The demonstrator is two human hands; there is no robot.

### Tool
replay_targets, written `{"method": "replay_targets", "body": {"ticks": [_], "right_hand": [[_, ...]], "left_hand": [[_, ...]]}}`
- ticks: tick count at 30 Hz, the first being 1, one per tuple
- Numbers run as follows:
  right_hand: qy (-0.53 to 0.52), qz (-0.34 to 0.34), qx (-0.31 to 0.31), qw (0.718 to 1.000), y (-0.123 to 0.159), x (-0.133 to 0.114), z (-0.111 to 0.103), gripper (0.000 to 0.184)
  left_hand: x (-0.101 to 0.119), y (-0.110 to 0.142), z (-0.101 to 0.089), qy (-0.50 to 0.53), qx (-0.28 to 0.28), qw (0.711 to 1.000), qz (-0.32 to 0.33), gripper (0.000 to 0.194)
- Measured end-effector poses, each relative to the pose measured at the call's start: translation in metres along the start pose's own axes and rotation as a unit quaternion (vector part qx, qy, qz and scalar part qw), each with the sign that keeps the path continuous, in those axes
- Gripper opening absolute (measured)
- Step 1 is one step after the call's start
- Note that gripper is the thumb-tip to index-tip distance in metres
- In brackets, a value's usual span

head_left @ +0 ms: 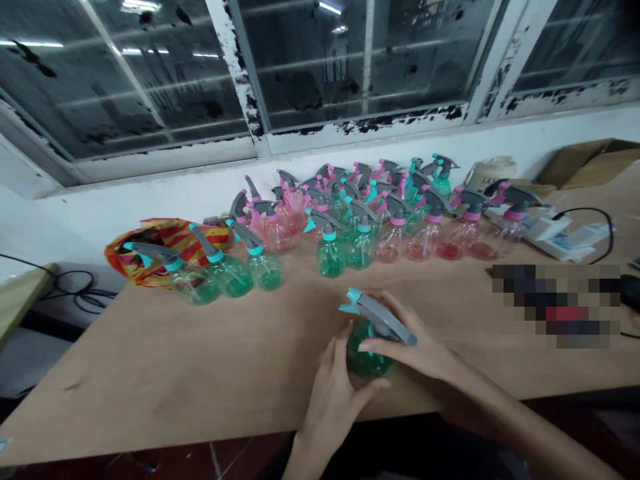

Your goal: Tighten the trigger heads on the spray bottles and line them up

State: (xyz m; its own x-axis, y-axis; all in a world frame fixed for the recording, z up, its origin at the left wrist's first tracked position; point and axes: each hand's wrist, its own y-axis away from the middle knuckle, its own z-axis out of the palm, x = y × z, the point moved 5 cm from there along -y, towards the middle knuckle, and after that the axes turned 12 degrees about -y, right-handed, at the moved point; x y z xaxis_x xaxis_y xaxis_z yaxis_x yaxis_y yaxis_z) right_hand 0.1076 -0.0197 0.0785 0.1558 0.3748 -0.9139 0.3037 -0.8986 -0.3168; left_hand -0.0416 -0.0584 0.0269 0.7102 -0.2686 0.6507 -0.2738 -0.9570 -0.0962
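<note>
A green spray bottle (367, 357) with a grey and teal trigger head (380, 317) stands near the front edge of the wooden table (200, 373). My left hand (335, 397) cups the bottle's body from below and the left. My right hand (417, 343) is wrapped round the neck and the trigger head. Both hands are closed on this bottle.
Several green and pink spray bottles (360, 213) stand in rows at the back of the table under the window. A red and yellow bag (160, 243) lies at the back left. A white power strip (560, 233), cable and cardboard boxes (590, 160) are at the right.
</note>
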Motion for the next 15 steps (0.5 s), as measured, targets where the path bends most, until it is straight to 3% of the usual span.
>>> {"method": "replay_targets", "body": {"ticks": [3, 8, 15], "right_hand": [[-0.05, -0.016, 0.012, 0.999, 0.003, -0.005, -0.004, 0.048], [-0.041, -0.031, 0.027, 0.998, 0.004, -0.008, -0.004, 0.024], [-0.031, -0.042, 0.028, 0.998, -0.001, -0.006, -0.01, 0.034]], "left_hand": [[0.011, 0.001, 0.005, -0.012, -0.033, 0.999, 0.0, 0.082], [0.019, -0.002, 0.006, -0.012, -0.044, 0.999, 0.003, 0.078], [0.016, -0.008, 0.007, -0.051, -0.053, 0.997, 0.024, 0.09]]}}
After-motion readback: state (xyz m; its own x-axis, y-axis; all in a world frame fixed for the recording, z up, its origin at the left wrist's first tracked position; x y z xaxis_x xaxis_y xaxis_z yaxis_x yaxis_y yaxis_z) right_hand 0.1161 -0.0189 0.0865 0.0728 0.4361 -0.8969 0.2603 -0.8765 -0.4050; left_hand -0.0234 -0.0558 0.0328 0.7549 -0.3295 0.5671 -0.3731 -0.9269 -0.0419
